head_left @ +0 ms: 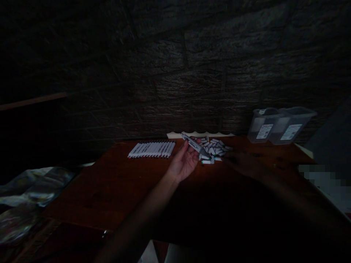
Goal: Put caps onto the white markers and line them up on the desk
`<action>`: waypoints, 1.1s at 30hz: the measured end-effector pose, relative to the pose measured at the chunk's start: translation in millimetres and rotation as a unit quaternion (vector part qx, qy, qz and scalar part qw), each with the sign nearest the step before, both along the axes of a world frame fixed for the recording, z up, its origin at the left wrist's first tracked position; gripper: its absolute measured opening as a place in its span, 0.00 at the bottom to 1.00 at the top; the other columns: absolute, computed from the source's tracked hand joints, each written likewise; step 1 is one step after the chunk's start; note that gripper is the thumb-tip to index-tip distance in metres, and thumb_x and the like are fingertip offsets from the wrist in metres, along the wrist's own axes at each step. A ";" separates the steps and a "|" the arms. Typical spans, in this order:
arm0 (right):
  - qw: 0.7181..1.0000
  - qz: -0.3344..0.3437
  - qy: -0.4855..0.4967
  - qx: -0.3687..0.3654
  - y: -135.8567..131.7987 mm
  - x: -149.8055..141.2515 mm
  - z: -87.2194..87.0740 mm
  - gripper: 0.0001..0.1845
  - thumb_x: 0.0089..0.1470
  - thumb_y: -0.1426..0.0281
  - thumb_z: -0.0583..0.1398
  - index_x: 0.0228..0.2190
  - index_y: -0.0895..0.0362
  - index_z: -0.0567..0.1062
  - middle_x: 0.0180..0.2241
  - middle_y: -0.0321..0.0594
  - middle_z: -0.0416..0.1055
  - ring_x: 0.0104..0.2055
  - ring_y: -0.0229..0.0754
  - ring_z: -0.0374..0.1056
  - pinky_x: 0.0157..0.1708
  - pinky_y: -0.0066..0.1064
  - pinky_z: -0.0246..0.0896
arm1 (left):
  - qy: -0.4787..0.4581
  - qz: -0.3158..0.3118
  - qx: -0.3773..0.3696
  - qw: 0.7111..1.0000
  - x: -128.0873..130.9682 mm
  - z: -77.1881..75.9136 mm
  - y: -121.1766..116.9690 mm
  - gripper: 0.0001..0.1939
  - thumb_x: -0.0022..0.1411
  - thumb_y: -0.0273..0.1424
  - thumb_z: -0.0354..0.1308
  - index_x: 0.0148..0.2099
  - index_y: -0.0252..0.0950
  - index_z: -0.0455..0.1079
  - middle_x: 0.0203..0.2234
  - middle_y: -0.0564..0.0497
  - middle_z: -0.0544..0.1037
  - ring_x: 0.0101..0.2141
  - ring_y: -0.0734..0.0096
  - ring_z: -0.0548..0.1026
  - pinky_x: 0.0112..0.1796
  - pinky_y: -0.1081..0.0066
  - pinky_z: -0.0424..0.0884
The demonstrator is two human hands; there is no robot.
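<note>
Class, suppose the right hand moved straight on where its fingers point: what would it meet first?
Most likely the small white pieces at the near right edge of the pile. The right hand is dark and blurred, so depth is unclear; it may already touch one.

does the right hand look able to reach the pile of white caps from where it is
Probably yes: the right hand is beside the pile of white caps, with nothing visible between them. The left hand, holding a marker, overlaps only the pile's left side in this view.
</note>
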State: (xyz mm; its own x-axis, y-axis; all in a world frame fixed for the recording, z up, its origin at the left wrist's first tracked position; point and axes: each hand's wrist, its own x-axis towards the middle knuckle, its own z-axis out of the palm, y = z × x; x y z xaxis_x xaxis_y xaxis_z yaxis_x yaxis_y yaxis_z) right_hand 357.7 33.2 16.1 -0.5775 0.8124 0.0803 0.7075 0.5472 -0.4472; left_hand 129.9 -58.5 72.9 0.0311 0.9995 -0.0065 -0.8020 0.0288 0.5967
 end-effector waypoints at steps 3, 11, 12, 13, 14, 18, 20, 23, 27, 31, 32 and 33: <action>1.000 0.001 0.004 -0.001 -1.2 -0.3 1.2 0.20 0.62 0.58 0.50 0.39 0.51 0.79 0.38 0.40 0.79 0.39 0.47 0.75 0.39 0.38 0.66 | 0.008 0.001 0.001 1.000 -0.2 1.9 -2.0 0.09 0.67 0.32 0.55 0.46 0.39 0.75 0.31 0.53 0.81 0.25 0.82 0.78 0.25 0.86 0.72; 1.000 -0.004 -0.003 -0.002 -1.0 -0.9 1.2 0.20 0.62 0.58 0.50 0.40 0.50 0.79 0.40 0.39 0.79 0.41 0.48 0.75 0.42 0.39 0.67 | -0.016 0.045 -0.003 0.999 -2.6 2.4 0.0 0.10 0.62 0.33 0.61 0.29 0.35 0.73 0.21 0.58 0.77 0.18 0.87 0.72 0.20 0.89 0.68; 1.000 -0.006 -0.003 -0.005 -0.9 -0.9 1.2 0.19 0.62 0.58 0.50 0.40 0.50 0.79 0.41 0.39 0.79 0.41 0.47 0.75 0.42 0.38 0.67 | -0.015 0.056 -0.007 0.998 -2.4 2.6 0.2 0.10 0.62 0.33 0.61 0.29 0.35 0.73 0.20 0.59 0.76 0.18 0.87 0.72 0.20 0.89 0.67; 1.000 -0.008 -0.004 -0.007 -0.9 -1.0 1.3 0.19 0.62 0.58 0.50 0.41 0.50 0.79 0.41 0.39 0.79 0.41 0.47 0.75 0.42 0.38 0.67 | -0.013 0.066 -0.009 0.998 -2.1 3.0 0.4 0.10 0.62 0.33 0.62 0.28 0.35 0.72 0.20 0.59 0.76 0.17 0.88 0.72 0.19 0.89 0.67; 1.000 -0.009 -0.005 -0.007 -0.9 -1.0 1.5 0.19 0.62 0.58 0.50 0.41 0.50 0.79 0.40 0.39 0.79 0.41 0.46 0.75 0.41 0.37 0.66 | -0.012 0.074 -0.010 0.997 -1.6 3.5 0.6 0.10 0.61 0.32 0.63 0.28 0.35 0.72 0.20 0.60 0.76 0.17 0.88 0.72 0.19 0.89 0.66; 1.000 -0.008 -0.008 -0.002 -1.4 -1.2 2.2 0.20 0.62 0.58 0.50 0.39 0.50 0.79 0.37 0.38 0.79 0.37 0.45 0.75 0.37 0.35 0.66 | -0.010 0.112 0.004 0.994 0.7 4.3 2.7 0.09 0.58 0.30 0.65 0.29 0.34 0.69 0.19 0.61 0.76 0.16 0.88 0.71 0.18 0.89 0.65; 1.000 -0.009 -0.009 0.000 -1.7 -1.2 2.3 0.20 0.62 0.58 0.50 0.38 0.50 0.79 0.37 0.38 0.79 0.37 0.45 0.75 0.36 0.34 0.66 | -0.001 0.131 0.016 0.991 1.4 2.8 4.8 0.10 0.57 0.30 0.67 0.29 0.34 0.68 0.18 0.61 0.74 0.15 0.88 0.70 0.17 0.88 0.64; 1.000 -0.012 -0.008 0.003 -1.7 -1.1 1.7 0.19 0.61 0.58 0.50 0.39 0.50 0.79 0.37 0.38 0.79 0.37 0.45 0.75 0.36 0.35 0.65 | 0.049 0.134 0.032 0.989 2.1 -1.8 8.7 0.14 0.54 0.33 0.68 0.27 0.34 0.66 0.15 0.61 0.71 0.14 0.85 0.68 0.16 0.85 0.63; 1.000 -0.011 0.007 0.003 -1.0 -0.8 0.0 0.20 0.61 0.58 0.50 0.39 0.51 0.79 0.36 0.39 0.79 0.37 0.46 0.75 0.38 0.36 0.65 | 0.118 0.139 0.046 0.982 2.8 -6.1 12.7 0.16 0.53 0.38 0.68 0.26 0.33 0.67 0.15 0.58 0.72 0.15 0.83 0.69 0.18 0.83 0.64; 1.000 -0.010 0.005 -0.013 -1.7 -1.1 1.1 0.20 0.61 0.58 0.50 0.40 0.51 0.79 0.38 0.40 0.79 0.38 0.46 0.75 0.40 0.37 0.66 | 0.110 0.162 0.029 0.980 1.0 -1.2 12.9 0.10 0.54 0.32 0.68 0.29 0.32 0.71 0.21 0.54 0.78 0.16 0.86 0.68 0.18 0.85 0.63; 1.000 -0.010 0.004 -0.014 -2.2 -1.3 2.0 0.19 0.61 0.58 0.50 0.40 0.51 0.79 0.38 0.40 0.79 0.38 0.46 0.75 0.40 0.37 0.66 | 0.098 0.161 0.026 0.982 -0.3 1.1 12.2 0.08 0.55 0.30 0.67 0.32 0.32 0.72 0.24 0.53 0.80 0.16 0.86 0.68 0.18 0.85 0.63; 1.000 -0.009 0.004 -0.012 -2.8 -1.5 2.8 0.19 0.61 0.59 0.51 0.40 0.51 0.79 0.38 0.40 0.79 0.38 0.46 0.75 0.40 0.37 0.66 | 0.085 0.157 0.026 0.984 -1.8 3.3 11.1 0.06 0.56 0.29 0.66 0.34 0.33 0.73 0.26 0.52 0.81 0.17 0.86 0.69 0.19 0.86 0.64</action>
